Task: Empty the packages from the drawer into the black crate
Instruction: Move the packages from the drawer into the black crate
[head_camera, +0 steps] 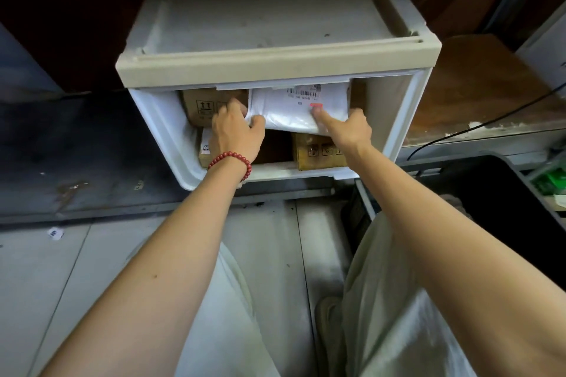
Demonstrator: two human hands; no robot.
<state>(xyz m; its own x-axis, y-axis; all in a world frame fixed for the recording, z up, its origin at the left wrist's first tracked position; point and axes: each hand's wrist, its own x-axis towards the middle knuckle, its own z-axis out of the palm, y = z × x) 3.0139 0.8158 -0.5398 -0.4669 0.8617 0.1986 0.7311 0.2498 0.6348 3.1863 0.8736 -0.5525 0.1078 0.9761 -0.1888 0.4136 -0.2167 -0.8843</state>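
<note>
Hands (237, 131) (349, 128) grip mailer (294, 110); boxes (312, 157) crowd drawer (159, 119).

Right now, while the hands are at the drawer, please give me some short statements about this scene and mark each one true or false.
1. The left hand and the right hand both grip the white plastic mailer bag with a barcode label. True.
2. The red bead bracelet is on the right wrist. False: it is on the left wrist.
3. Some brown cardboard boxes lie in the white plastic drawer, below the bag. True.
4. The bag lies inside the black crate. False: it is at the drawer; the crate stands apart, on the right.
5. The drawer is pushed shut. False: it is pulled open.
</note>
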